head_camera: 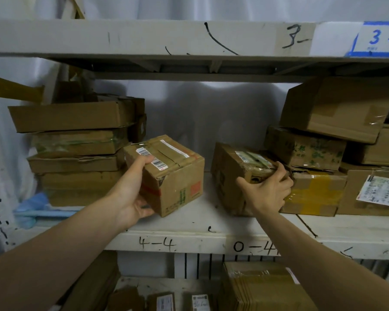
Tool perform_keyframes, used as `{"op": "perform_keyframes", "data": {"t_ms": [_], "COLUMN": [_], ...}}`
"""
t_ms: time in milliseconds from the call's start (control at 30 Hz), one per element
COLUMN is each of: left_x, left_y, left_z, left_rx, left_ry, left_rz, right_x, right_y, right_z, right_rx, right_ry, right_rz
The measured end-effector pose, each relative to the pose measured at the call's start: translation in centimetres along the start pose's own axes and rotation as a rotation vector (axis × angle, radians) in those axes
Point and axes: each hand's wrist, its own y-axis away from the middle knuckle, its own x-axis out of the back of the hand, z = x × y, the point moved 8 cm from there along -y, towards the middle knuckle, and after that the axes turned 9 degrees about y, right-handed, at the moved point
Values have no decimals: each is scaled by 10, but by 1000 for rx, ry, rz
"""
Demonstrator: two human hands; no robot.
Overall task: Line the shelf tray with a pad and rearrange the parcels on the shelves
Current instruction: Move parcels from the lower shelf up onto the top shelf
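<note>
White scuffed shelf (189, 223); left hand (133, 198) grips taped carton (166, 173), right hand (265, 194) grips crumpled carton (234, 173)

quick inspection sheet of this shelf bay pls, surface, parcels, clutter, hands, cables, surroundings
surface: white shelf, scuffed, front edge hand-marked 4-4 and 0-4; middle bare between the parcels.
job's things: small barcode box tilted, gripped by the left hand; worn box on the shelf, held by the right hand. No pad seen for certain.
clutter: flat box stack at left; piled boxes at right, top one tilted; blue material at lower left, unclear what.
grippers: both hands' fingers curl round their boxes.
cables: nothing seen.
surroundings: upper shelf marked 3-; white sheeting behind; more parcels on the shelf below.
</note>
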Motion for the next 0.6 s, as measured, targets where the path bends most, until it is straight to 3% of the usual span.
{"op": "perform_keyframes", "data": {"t_ms": [300, 600], "left_x": [14, 37], "left_y": [2, 12], "left_z": [4, 1], "left_rx": [69, 136], "left_ry": [37, 73], "left_rz": [-96, -161], "right_x": [41, 69], "right_y": [41, 71], "right_z": [-20, -46], "right_rx": [197, 244], "right_ry": [-168, -251], "right_rz": [-12, -14]}}
